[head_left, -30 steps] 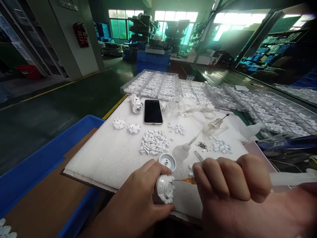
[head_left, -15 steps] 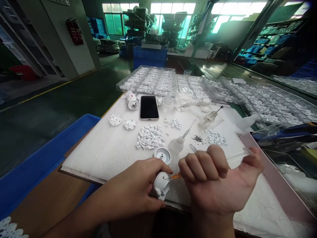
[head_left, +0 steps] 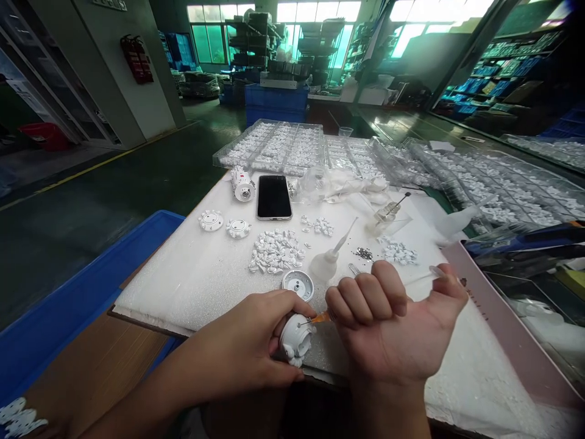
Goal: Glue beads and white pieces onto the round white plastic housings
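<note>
My left hand is wrapped round a small white round part with petal-like lumps along its lower side, held over the near table edge. In my closed right hand is a syringe with an orange needle hub; most of its barrel is hidden by my fingers. The needle tip touches or nearly touches the white part's upper face. My right thumb sits at the syringe's far end. Just beyond my left hand lies a white dish-like part with a hole in its middle.
White petal pieces lie heaped on the foam-topped table. Close by are a squeeze bottle, dark tiny bits, a phone, two white discs and a white assembled piece. Clear compartment trays stand behind.
The needle tip has shifted left on the white part's face. My right thumb has moved closer to the fist, with the syringe's rear end.
</note>
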`<state>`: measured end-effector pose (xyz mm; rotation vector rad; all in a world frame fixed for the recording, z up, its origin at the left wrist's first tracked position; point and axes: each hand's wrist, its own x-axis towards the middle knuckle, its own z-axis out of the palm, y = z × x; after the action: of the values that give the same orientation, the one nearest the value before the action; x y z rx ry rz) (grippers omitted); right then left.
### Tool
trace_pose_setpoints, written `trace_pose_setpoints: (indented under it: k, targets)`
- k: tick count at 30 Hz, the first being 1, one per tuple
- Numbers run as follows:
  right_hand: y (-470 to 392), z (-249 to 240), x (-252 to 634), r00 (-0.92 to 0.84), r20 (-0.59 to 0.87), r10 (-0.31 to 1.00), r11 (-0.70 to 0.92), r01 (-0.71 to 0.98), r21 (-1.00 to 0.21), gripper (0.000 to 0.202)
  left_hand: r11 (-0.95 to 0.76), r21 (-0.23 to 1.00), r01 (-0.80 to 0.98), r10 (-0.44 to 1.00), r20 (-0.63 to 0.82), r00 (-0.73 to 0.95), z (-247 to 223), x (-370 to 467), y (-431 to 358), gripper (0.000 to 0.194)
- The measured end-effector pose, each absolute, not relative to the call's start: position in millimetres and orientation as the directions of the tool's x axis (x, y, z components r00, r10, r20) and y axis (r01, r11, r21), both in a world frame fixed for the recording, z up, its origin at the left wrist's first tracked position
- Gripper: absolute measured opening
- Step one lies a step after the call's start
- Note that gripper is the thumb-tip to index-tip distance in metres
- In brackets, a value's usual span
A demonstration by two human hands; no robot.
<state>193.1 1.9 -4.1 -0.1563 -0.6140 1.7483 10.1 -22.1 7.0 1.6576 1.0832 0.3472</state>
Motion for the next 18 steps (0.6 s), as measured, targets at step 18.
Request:
trace_pose_setpoints:
  k: [18]
  targets:
    - [1.5,-4.0,192.4,-0.273,0.195,0.942,-0.151,-0.864,-0.481,0.058,0.03,0.869,0.493,0.773,-0.333,0.54,9.0,10.4,-22.3,0.04]
